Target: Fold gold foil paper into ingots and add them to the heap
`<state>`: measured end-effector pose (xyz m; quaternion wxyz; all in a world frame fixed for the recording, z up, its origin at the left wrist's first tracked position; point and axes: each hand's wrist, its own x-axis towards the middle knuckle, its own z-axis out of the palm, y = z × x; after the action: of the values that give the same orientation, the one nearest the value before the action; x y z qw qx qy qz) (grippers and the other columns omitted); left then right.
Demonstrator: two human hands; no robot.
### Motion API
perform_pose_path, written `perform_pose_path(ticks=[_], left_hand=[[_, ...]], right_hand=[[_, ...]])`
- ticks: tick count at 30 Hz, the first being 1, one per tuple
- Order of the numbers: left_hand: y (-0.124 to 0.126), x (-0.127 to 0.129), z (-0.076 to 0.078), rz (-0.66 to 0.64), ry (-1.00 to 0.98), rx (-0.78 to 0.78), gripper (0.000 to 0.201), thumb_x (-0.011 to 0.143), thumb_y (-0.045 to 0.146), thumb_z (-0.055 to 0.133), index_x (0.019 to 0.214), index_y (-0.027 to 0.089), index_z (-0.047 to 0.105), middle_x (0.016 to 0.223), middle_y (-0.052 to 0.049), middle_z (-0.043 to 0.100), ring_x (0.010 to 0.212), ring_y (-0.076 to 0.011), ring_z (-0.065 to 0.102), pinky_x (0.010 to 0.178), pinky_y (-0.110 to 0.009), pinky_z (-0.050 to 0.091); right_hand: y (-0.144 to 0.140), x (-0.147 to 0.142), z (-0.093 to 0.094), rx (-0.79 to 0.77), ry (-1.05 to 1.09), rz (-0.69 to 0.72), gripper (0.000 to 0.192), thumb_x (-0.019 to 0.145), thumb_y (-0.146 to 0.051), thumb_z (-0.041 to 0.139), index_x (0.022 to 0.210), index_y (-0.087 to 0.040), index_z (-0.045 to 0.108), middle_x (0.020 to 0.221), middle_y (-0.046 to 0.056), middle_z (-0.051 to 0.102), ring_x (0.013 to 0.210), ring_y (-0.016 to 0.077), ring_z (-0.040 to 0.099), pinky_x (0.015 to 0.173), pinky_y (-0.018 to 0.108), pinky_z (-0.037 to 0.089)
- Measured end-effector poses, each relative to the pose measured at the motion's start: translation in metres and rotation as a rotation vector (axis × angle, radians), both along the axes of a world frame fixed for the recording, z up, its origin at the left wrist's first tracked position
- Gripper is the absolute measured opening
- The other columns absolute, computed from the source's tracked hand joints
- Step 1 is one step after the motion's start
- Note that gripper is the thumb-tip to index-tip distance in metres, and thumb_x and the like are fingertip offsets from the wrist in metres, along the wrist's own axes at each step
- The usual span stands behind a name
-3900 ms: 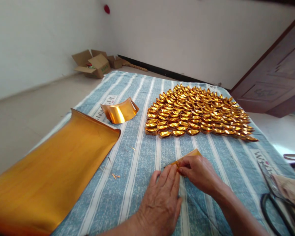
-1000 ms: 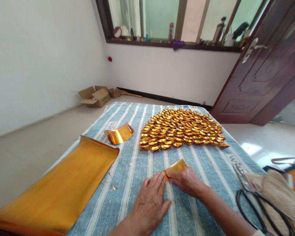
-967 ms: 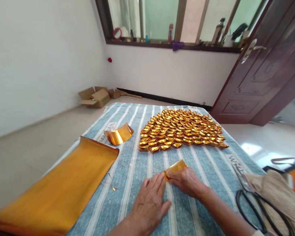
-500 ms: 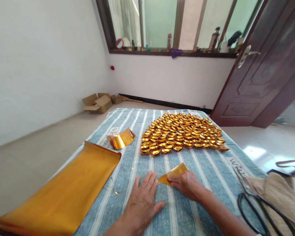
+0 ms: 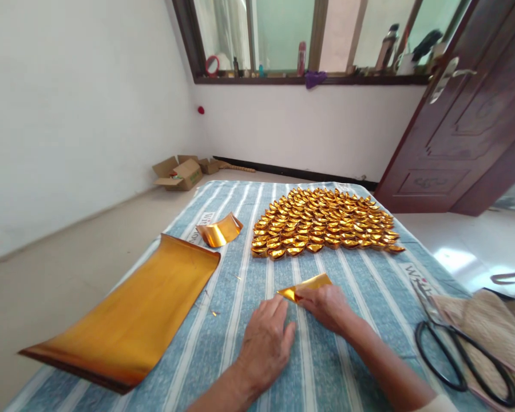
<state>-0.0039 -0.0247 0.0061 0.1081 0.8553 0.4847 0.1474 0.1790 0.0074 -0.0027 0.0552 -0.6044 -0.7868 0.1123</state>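
Observation:
A folded piece of gold foil paper (image 5: 311, 285) rests on the striped cloth, its pointed corner to the left. My right hand (image 5: 326, 306) pinches its near edge, with the fingertips partly hidden. By the pointed corner is my left hand (image 5: 268, 335), palm down on the cloth, its fingers slightly bent and the thumb apart from them. Whether its fingertips touch the foil I cannot tell. Beyond both hands, many small gold foil ingots (image 5: 321, 223) stand packed in rows. A large gold foil sheet (image 5: 141, 309) lies to the left, with a smaller curved gold sheet (image 5: 220, 230) past it.
Black-handled scissors (image 5: 463, 349) lie at the right on a beige cloth (image 5: 493, 326). Small foil scraps are on the striped tablecloth (image 5: 236, 194). Beyond the table are an open cardboard box (image 5: 180, 173) on the floor and a brown door (image 5: 450, 126).
My left hand's fingers have drawn together and bent, where they lay spread flat. The folded foil has tilted a little in my right hand. The whole view has shifted slightly.

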Motion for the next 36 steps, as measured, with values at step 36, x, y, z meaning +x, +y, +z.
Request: perform_pose_path(ticks=[36], left_hand=[[0.05, 0.023, -0.01, -0.03, 0.014, 0.039, 0.011, 0.087, 0.018, 0.051, 0.094, 0.017, 0.059, 0.115, -0.01, 0.061, 0.109, -0.0242, 0.057, 0.095, -0.043, 0.046]], right_hand=[[-0.012, 0.023, 0.008, 0.083, -0.085, -0.264, 0.022, 0.087, -0.032, 0.056, 0.077, -0.018, 0.069, 0.093, 0.009, 0.064, 0.093, 0.0242, 0.055, 0.076, 0.033, 0.036]])
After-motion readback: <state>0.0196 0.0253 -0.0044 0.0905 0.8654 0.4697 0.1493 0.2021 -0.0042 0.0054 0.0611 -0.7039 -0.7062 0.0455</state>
